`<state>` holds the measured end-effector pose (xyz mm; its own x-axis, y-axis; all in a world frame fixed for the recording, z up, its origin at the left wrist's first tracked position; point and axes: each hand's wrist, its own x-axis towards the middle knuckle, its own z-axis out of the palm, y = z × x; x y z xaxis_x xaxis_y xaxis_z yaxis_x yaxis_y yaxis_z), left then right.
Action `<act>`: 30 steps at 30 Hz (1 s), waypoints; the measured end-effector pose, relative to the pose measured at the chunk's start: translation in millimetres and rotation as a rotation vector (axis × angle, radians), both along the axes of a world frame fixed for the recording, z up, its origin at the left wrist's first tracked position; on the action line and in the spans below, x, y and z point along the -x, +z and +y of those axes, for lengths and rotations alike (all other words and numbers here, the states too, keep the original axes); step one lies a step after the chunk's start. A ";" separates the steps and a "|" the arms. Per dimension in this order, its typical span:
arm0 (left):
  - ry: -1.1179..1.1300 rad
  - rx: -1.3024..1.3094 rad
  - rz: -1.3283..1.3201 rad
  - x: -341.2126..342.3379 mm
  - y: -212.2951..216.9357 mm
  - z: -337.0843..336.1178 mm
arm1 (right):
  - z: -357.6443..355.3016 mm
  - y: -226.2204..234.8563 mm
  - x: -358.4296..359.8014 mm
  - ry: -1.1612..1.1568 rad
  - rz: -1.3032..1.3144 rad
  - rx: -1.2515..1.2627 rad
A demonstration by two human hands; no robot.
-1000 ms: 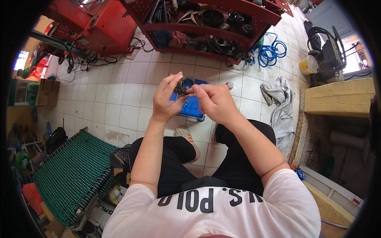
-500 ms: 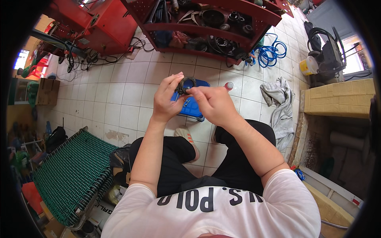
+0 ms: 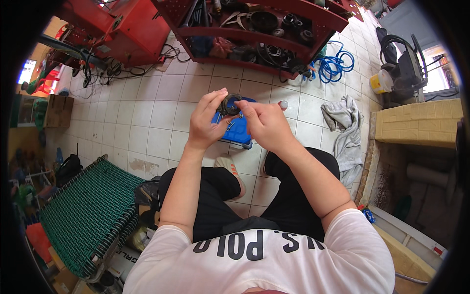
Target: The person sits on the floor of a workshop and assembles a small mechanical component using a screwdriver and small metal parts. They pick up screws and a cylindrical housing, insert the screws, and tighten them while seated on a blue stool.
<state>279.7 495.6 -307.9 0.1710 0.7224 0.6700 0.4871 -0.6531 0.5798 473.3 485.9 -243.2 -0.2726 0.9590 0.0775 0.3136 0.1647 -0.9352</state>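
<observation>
A dark, ring-shaped metal part [image 3: 224, 106] is held up in front of me, its round hole facing me. My left hand [image 3: 204, 122] grips it from the left, fingers over the far side and thumb below. At the ring's right edge is my right hand [image 3: 267, 126], its fingers curled and the thumb side reaching to the hole. Whether it pinches anything small there is hidden. Below the hands a blue case [image 3: 238, 132] rests on the floor, with small metal pieces [image 3: 229, 125] on top.
A red-capped bottle [image 3: 283, 105] stands beyond my right hand. Ahead is a red tool cart [image 3: 235, 34] loaded with metal parts. Blue hose [image 3: 333, 68] and a grey cloth [image 3: 342, 117] lie on the right. A green woven cot [image 3: 93, 210] stands at left.
My right hand has shifted slightly upward, its thumb side now nearer the ring's hole. The ring is turned a little and stays in my left hand.
</observation>
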 end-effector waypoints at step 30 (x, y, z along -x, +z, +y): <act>-0.005 -0.053 -0.018 1.3 3.2 -0.4 | 23.8 -27.5 -8.5 0.048 0.475 0.705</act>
<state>278.3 495.2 -304.6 0.1622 0.6847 0.7106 0.4733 -0.6858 0.5528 481.8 509.7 -270.7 -0.4039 0.8139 -0.4176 -0.1301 -0.5029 -0.8545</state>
